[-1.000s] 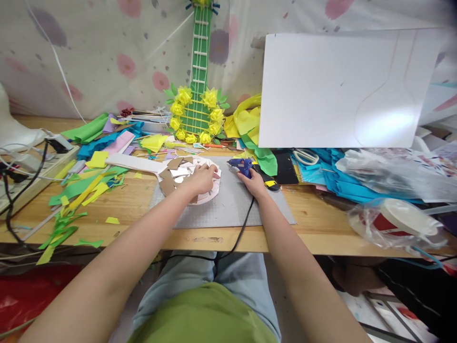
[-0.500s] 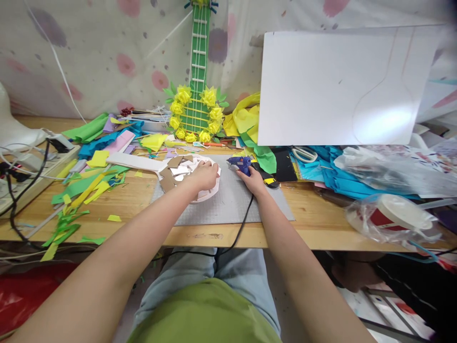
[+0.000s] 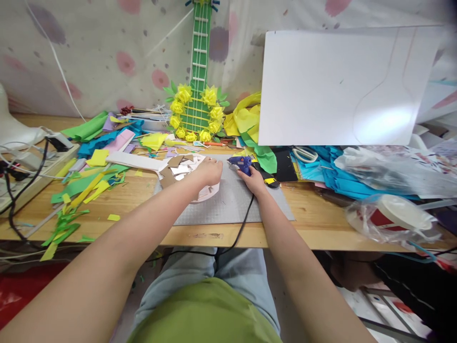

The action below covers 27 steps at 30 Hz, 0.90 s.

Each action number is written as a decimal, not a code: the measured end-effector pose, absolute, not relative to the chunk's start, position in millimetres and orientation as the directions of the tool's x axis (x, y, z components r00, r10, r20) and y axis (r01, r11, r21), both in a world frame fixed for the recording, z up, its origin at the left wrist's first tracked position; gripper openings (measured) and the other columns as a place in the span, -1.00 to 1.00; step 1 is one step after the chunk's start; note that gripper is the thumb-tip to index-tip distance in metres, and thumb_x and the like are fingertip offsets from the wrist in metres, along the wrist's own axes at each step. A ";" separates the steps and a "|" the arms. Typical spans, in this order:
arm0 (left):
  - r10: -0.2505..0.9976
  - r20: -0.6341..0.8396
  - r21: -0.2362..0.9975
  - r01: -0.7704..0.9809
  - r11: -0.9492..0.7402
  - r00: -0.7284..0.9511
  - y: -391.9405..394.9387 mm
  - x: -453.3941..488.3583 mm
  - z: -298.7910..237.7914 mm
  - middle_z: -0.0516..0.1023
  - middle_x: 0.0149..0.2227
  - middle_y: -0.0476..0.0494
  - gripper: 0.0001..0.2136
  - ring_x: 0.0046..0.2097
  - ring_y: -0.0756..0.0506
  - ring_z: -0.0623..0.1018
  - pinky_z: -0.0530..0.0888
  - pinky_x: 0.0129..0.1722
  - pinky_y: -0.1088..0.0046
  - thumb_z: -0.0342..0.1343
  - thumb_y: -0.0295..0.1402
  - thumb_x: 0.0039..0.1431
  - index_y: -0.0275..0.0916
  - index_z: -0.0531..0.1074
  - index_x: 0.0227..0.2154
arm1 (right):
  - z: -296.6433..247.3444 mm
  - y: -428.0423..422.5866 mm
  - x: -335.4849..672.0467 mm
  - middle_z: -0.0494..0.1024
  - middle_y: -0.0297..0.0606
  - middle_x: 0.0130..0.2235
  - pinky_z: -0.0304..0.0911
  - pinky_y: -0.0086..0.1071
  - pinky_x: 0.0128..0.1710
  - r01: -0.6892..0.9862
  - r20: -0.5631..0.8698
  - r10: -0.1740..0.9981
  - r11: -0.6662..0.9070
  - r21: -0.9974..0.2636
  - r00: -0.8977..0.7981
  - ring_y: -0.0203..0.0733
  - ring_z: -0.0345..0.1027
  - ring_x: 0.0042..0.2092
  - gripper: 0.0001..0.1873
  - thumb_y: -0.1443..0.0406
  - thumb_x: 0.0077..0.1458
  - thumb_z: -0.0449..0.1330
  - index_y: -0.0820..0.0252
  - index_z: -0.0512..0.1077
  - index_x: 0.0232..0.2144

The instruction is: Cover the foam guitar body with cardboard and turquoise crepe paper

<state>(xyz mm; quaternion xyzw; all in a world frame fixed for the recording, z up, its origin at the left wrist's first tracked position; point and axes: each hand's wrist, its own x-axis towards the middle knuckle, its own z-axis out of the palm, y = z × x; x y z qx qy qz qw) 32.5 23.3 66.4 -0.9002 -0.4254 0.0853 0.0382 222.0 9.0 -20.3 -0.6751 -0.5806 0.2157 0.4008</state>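
My left hand (image 3: 208, 172) presses flat on a white guitar-shaped foam cutout (image 3: 193, 177) covered with brown and white card scraps, lying on a grey cutting mat (image 3: 232, 205). The cutout's long white neck (image 3: 133, 162) points left. My right hand (image 3: 254, 179) grips a blue hot glue gun (image 3: 240, 164), its nozzle aimed left toward the cutout's right edge, close to my left fingers. The gun's black cord (image 3: 244, 224) runs down over the table's front edge.
A green paper guitar with yellow flowers (image 3: 198, 95) leans on the back wall. A big white board (image 3: 342, 85) stands at right. Coloured paper scraps (image 3: 82, 188) lie left, a power strip (image 3: 32, 164) far left, scissors (image 3: 303, 155) and bagged tape rolls (image 3: 396, 219) right.
My left hand has slid to the right across the cutout, toward the glue gun's nozzle. My right hand and the glue gun have stayed nearly in place.
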 end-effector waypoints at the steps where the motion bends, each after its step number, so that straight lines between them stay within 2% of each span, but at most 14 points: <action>1: 0.775 -0.128 -0.134 0.763 -0.632 0.619 24.1 32.6 66.7 0.47 -0.09 -0.38 -0.70 -0.01 -0.19 0.42 0.20 -0.01 0.27 -0.09 -0.43 0.11 -0.39 0.34 -0.10 | -20.5 9.0 222.1 0.54 -0.18 -0.28 0.24 -0.24 -0.21 0.610 0.175 0.957 -0.003 -0.793 0.232 -0.09 0.37 -0.27 -0.56 0.03 -0.07 0.17 0.22 0.45 -0.23; 6: 0.799 -0.191 -0.051 0.808 -0.588 0.570 28.3 29.1 69.8 0.50 -0.11 -0.33 -0.70 0.01 -0.19 0.42 0.21 0.02 0.27 -0.05 -0.39 0.10 -0.37 0.35 -0.11 | -23.6 10.2 223.5 0.54 -0.20 -0.29 0.24 -0.26 -0.22 0.587 0.192 0.956 0.026 -0.809 0.222 -0.11 0.37 -0.28 -0.54 0.01 -0.08 0.16 0.20 0.45 -0.22; 11: 0.804 -0.215 -0.031 0.819 -0.573 0.555 29.5 28.0 71.8 0.51 -0.10 -0.30 -0.72 0.02 -0.17 0.42 0.20 0.02 0.29 -0.03 -0.36 0.11 -0.35 0.35 -0.12 | -24.3 10.8 223.8 0.54 -0.20 -0.28 0.24 -0.25 -0.21 0.595 0.182 0.957 0.012 -0.804 0.227 -0.11 0.37 -0.27 -0.54 0.01 -0.08 0.16 0.20 0.45 -0.21; 16: 0.799 -0.188 -0.019 0.812 -0.584 0.571 29.4 28.0 69.7 0.51 -0.12 -0.33 -0.71 0.01 -0.19 0.42 0.20 0.02 0.25 -0.04 -0.37 0.11 -0.38 0.35 -0.12 | -23.8 10.6 223.2 0.54 -0.19 -0.28 0.24 -0.25 -0.21 0.590 0.180 0.957 0.012 -0.807 0.227 -0.10 0.37 -0.27 -0.55 0.02 -0.08 0.17 0.20 0.45 -0.22; 19: 0.792 -0.166 -0.054 0.797 -0.602 0.587 27.5 29.9 68.6 0.50 -0.12 -0.33 -0.70 0.00 -0.20 0.42 0.19 0.02 0.25 -0.05 -0.39 0.10 -0.36 0.35 -0.11 | -23.2 10.0 223.1 0.54 -0.21 -0.30 0.24 -0.26 -0.22 0.590 0.176 0.957 0.006 -0.807 0.232 -0.11 0.37 -0.29 -0.56 0.03 -0.08 0.17 0.20 0.45 -0.23; 24: 0.702 -0.084 -0.095 0.696 -0.712 0.707 20.0 30.2 68.8 0.46 -0.12 -0.36 -0.70 -0.03 -0.20 0.41 0.17 0.03 0.26 -0.07 -0.47 0.06 -0.33 0.36 -0.12 | -21.0 8.2 222.9 0.54 -0.22 -0.30 0.24 -0.28 -0.22 0.579 0.197 0.957 0.039 -0.815 0.214 -0.12 0.37 -0.28 -0.57 0.02 -0.09 0.17 0.19 0.44 -0.25; 27: 0.669 -0.059 -0.060 0.667 -0.743 0.740 19.4 23.5 67.2 0.47 -0.14 -0.31 -0.66 -0.02 -0.19 0.39 0.19 0.03 0.28 -0.07 -0.54 0.01 -0.29 0.36 -0.12 | -19.7 7.5 222.3 0.54 -0.20 -0.29 0.24 -0.27 -0.21 0.576 0.192 0.959 0.039 -0.817 0.208 -0.11 0.37 -0.27 -0.58 0.03 -0.09 0.17 0.20 0.45 -0.25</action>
